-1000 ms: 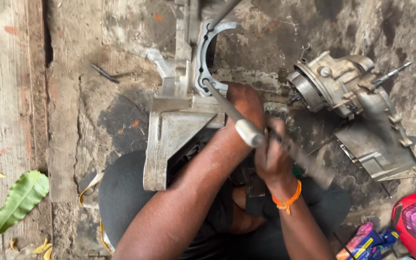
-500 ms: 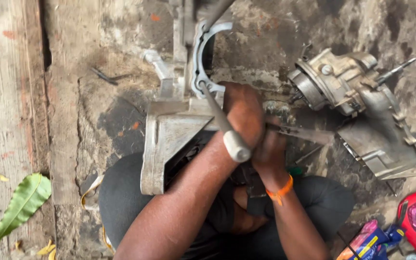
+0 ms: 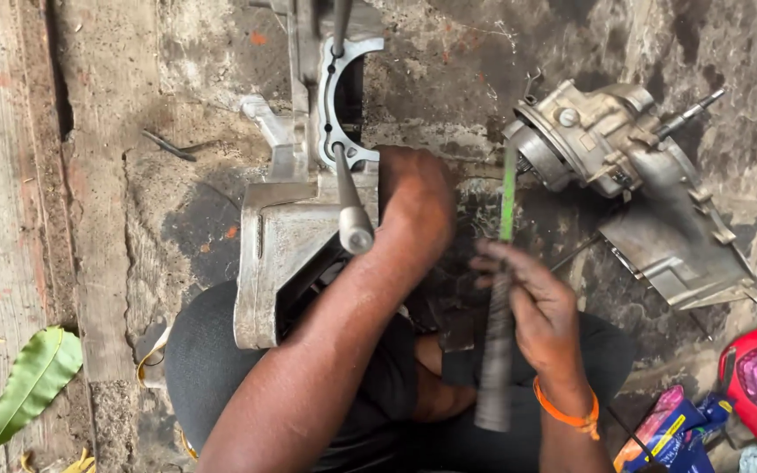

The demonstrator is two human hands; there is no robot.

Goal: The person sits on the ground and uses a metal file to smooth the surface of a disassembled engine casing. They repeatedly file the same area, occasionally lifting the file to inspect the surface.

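Left hand (image 3: 413,206) on casing (image 3: 286,254); right hand (image 3: 541,311) grips blurred tool (image 3: 497,350).

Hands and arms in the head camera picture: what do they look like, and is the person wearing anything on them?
Both arms are bare, with no sleeves and no gloves showing. The right hand has a thin orange band around its wrist. The left hand wears no band or ring that can be seen. Its forearm runs long and bare down to the bottom edge of the picture.

Grey metal casing (image 3: 286,254), green-tipped tool (image 3: 507,206), orange wristband (image 3: 567,412).
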